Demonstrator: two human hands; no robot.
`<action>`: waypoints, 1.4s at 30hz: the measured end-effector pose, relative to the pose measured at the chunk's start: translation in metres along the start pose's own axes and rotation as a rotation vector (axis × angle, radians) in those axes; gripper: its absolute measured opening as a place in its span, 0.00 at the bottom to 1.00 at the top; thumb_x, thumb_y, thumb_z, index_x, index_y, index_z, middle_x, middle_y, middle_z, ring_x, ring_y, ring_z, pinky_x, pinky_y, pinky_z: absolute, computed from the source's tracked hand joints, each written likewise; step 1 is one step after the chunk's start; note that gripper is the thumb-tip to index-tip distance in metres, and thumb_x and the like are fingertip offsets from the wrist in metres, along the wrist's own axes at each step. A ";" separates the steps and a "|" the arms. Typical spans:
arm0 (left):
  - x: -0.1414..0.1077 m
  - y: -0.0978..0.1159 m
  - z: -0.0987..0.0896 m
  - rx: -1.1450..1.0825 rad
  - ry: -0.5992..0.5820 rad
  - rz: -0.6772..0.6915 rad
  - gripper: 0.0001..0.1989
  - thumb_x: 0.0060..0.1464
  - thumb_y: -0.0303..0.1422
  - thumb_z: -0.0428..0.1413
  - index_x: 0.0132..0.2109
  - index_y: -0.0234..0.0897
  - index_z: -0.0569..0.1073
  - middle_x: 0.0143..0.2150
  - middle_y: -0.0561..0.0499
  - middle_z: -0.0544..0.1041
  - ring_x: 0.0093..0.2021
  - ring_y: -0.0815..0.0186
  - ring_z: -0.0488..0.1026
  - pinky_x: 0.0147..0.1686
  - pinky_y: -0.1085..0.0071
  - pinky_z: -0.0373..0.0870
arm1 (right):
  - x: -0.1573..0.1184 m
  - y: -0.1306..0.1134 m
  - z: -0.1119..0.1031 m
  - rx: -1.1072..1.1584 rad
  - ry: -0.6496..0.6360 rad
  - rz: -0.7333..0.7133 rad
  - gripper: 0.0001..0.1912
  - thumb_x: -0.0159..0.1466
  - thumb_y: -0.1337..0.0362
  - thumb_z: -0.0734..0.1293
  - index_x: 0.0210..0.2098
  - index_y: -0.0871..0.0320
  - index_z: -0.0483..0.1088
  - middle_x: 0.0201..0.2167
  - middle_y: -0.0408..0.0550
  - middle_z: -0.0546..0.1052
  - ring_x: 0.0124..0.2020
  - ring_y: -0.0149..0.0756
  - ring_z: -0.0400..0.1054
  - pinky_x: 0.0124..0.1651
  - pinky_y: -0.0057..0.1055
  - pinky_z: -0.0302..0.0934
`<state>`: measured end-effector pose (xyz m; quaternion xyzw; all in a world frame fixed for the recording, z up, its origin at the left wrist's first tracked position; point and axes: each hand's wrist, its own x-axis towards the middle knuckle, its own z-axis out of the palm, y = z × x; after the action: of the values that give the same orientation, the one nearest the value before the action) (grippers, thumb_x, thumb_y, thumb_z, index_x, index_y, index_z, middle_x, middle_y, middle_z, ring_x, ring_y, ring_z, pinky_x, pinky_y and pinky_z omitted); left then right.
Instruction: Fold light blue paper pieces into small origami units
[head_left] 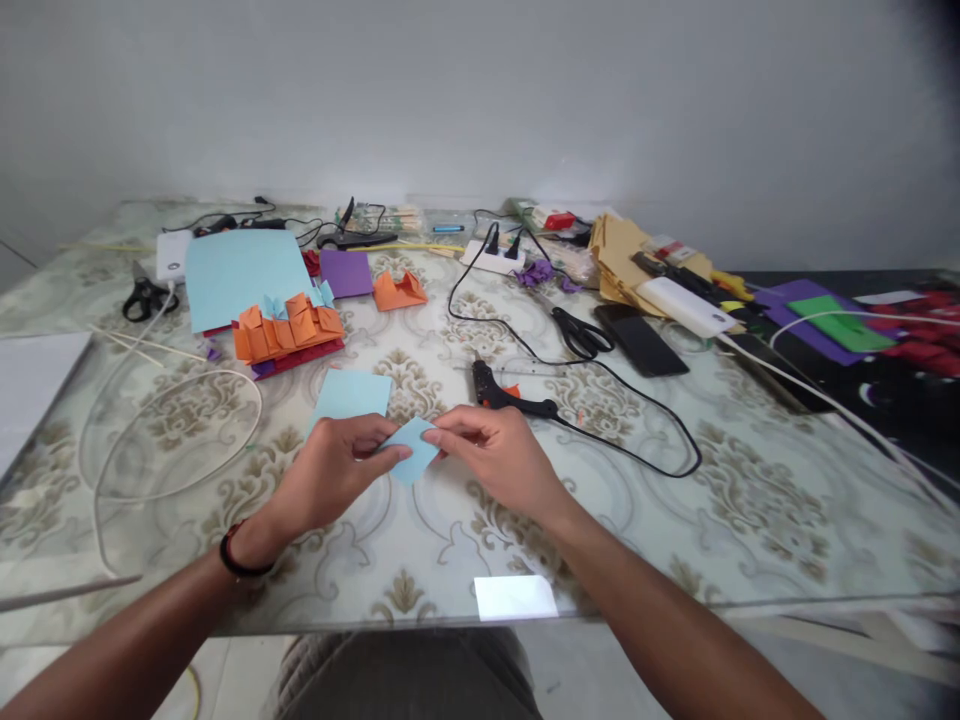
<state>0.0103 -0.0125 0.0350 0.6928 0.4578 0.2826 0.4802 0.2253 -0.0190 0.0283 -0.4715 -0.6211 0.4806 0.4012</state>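
Between my two hands is a small folded piece of light blue paper, held above the patterned tabletop. My left hand pinches its left side, thumb on top. The right corner is gripped by the thumb and fingers of my right hand. Just behind my left hand lies a flat light blue paper sheet. A black glue gun with an orange trigger rests beyond my right hand. Farther left stand folded orange paper pieces, some with light blue paper tucked in, over red and purple paper.
Black scissors and a dark phone lie to the right. The glue gun's cord loops toward a white power strip. At the back left are a large light blue sheet and more scissors. A white cable curls across the left.
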 end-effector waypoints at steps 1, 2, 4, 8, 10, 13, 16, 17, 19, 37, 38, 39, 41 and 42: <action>0.000 0.000 0.000 0.050 -0.017 0.004 0.10 0.61 0.38 0.61 0.36 0.36 0.78 0.28 0.56 0.75 0.28 0.70 0.67 0.28 0.75 0.62 | 0.000 0.000 0.000 -0.010 -0.016 0.003 0.10 0.64 0.57 0.73 0.32 0.57 0.81 0.27 0.46 0.83 0.29 0.37 0.78 0.34 0.30 0.69; 0.001 -0.001 -0.001 0.114 -0.027 0.008 0.12 0.60 0.39 0.61 0.32 0.35 0.75 0.25 0.57 0.70 0.25 0.72 0.62 0.26 0.75 0.58 | 0.000 0.000 0.000 -0.022 -0.033 0.002 0.10 0.64 0.57 0.73 0.31 0.57 0.81 0.27 0.46 0.83 0.28 0.36 0.78 0.34 0.29 0.69; 0.001 -0.001 -0.001 0.227 -0.019 0.010 0.20 0.60 0.40 0.61 0.25 0.35 0.66 0.21 0.60 0.57 0.24 0.73 0.53 0.24 0.74 0.50 | 0.000 0.001 0.000 -0.037 -0.051 -0.002 0.10 0.64 0.58 0.73 0.31 0.57 0.80 0.26 0.45 0.83 0.28 0.36 0.78 0.33 0.29 0.69; 0.001 -0.001 -0.001 0.273 -0.018 -0.011 0.22 0.61 0.41 0.58 0.25 0.36 0.61 0.23 0.60 0.52 0.25 0.73 0.50 0.24 0.73 0.47 | 0.001 0.003 0.001 -0.057 -0.035 -0.016 0.08 0.66 0.60 0.72 0.34 0.57 0.81 0.26 0.45 0.83 0.29 0.35 0.78 0.34 0.28 0.68; 0.001 0.001 -0.002 0.276 -0.032 -0.030 0.21 0.60 0.41 0.59 0.25 0.36 0.62 0.22 0.60 0.53 0.24 0.73 0.52 0.24 0.74 0.47 | 0.001 0.004 0.000 -0.083 -0.034 -0.032 0.08 0.66 0.61 0.71 0.34 0.57 0.81 0.25 0.44 0.83 0.28 0.35 0.77 0.34 0.28 0.67; 0.001 0.001 -0.001 0.241 -0.118 -0.135 0.21 0.58 0.43 0.60 0.24 0.36 0.64 0.20 0.59 0.60 0.21 0.72 0.61 0.22 0.74 0.50 | 0.001 0.006 0.001 -0.095 -0.032 -0.041 0.08 0.66 0.60 0.72 0.33 0.56 0.81 0.26 0.44 0.83 0.26 0.34 0.76 0.33 0.29 0.67; 0.001 -0.002 0.000 0.109 -0.150 -0.209 0.18 0.59 0.44 0.59 0.28 0.36 0.72 0.21 0.54 0.71 0.27 0.62 0.78 0.22 0.74 0.60 | 0.002 0.007 0.003 0.000 -0.013 -0.013 0.08 0.65 0.59 0.72 0.41 0.55 0.80 0.28 0.44 0.83 0.29 0.36 0.78 0.36 0.30 0.68; 0.001 -0.003 0.001 0.052 -0.125 -0.204 0.17 0.59 0.44 0.60 0.30 0.35 0.75 0.24 0.53 0.75 0.30 0.58 0.81 0.24 0.73 0.65 | 0.002 0.008 0.003 0.048 -0.015 0.003 0.11 0.64 0.58 0.73 0.45 0.55 0.79 0.29 0.43 0.83 0.31 0.36 0.78 0.38 0.30 0.69; 0.000 -0.006 0.002 -0.059 -0.086 -0.174 0.15 0.60 0.44 0.60 0.35 0.35 0.78 0.31 0.50 0.81 0.35 0.56 0.84 0.29 0.70 0.73 | 0.003 0.008 0.004 0.112 -0.039 0.040 0.14 0.62 0.56 0.75 0.45 0.55 0.77 0.29 0.43 0.83 0.33 0.37 0.79 0.40 0.31 0.70; 0.001 0.003 -0.008 0.064 -0.076 -0.013 0.19 0.67 0.41 0.54 0.29 0.35 0.72 0.24 0.52 0.81 0.27 0.66 0.79 0.24 0.75 0.64 | 0.000 -0.002 0.002 -0.084 -0.146 -0.008 0.15 0.70 0.55 0.65 0.33 0.58 0.74 0.23 0.41 0.73 0.25 0.30 0.66 0.29 0.26 0.57; 0.002 0.003 -0.009 0.065 -0.050 -0.006 0.18 0.67 0.40 0.54 0.31 0.35 0.74 0.26 0.51 0.82 0.27 0.66 0.79 0.25 0.76 0.65 | 0.000 -0.002 0.001 -0.065 -0.148 0.016 0.15 0.70 0.55 0.65 0.33 0.59 0.74 0.23 0.42 0.74 0.25 0.31 0.68 0.29 0.26 0.59; 0.002 0.003 -0.010 0.064 -0.034 0.006 0.17 0.67 0.40 0.54 0.32 0.35 0.76 0.27 0.52 0.82 0.27 0.66 0.79 0.26 0.76 0.66 | 0.001 -0.002 0.000 -0.051 -0.150 0.030 0.15 0.70 0.56 0.66 0.33 0.59 0.75 0.24 0.43 0.75 0.26 0.32 0.70 0.30 0.27 0.60; 0.003 0.004 -0.014 0.069 -0.036 0.037 0.16 0.68 0.39 0.54 0.33 0.36 0.77 0.28 0.52 0.83 0.28 0.67 0.80 0.27 0.76 0.68 | 0.002 -0.001 -0.001 -0.047 -0.145 0.029 0.14 0.69 0.57 0.66 0.32 0.59 0.76 0.24 0.43 0.77 0.27 0.33 0.71 0.32 0.28 0.62; 0.004 0.003 -0.015 0.073 -0.046 0.052 0.17 0.68 0.38 0.54 0.32 0.35 0.77 0.27 0.52 0.82 0.28 0.67 0.80 0.28 0.76 0.68 | 0.002 -0.001 -0.001 -0.052 -0.136 0.022 0.13 0.69 0.57 0.67 0.32 0.59 0.76 0.25 0.43 0.77 0.27 0.33 0.71 0.33 0.28 0.62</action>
<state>0.0008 -0.0031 0.0436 0.7280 0.4383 0.2621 0.4575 0.2258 -0.0166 0.0296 -0.4550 -0.6539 0.4995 0.3404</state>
